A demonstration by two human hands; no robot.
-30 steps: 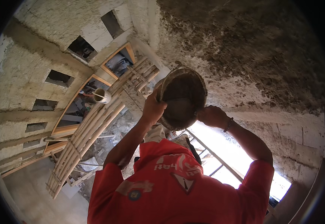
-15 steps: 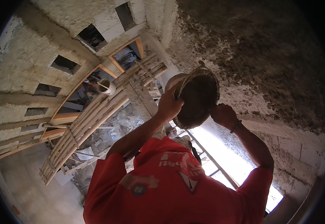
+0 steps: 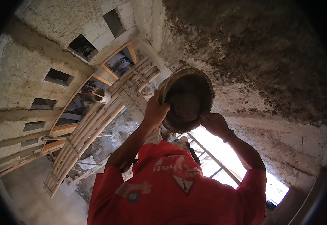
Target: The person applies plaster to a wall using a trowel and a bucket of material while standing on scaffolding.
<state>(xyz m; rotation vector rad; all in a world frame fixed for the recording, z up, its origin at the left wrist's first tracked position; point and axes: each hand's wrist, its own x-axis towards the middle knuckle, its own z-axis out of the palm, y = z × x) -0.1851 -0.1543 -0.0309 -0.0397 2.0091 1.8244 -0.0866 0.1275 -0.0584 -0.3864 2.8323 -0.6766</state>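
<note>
A mud-crusted bucket is tilted in front of me, its open mouth showing. Inside lies a lump of dark, wet-looking mortar. My left hand grips the left side of its rim, thumb over the edge. Closed at the lower right rim is my right hand, its wrist wearing a bracelet; shadow hides exactly how its fingers sit. A hook-like handle end sticks up from the top of the bucket. Beyond it spreads a rough wall, patchy with dark plaster.
On the left runs a platform of lashed poles, with a white pail holding a stick on it. Behind stands a block wall with square holes and wooden frames. A ladder-like frame crosses the bright opening below right.
The bucket and both hands have shifted slightly left in view. Its mouth has turned more toward me, so the mortar lump inside now shows.
</note>
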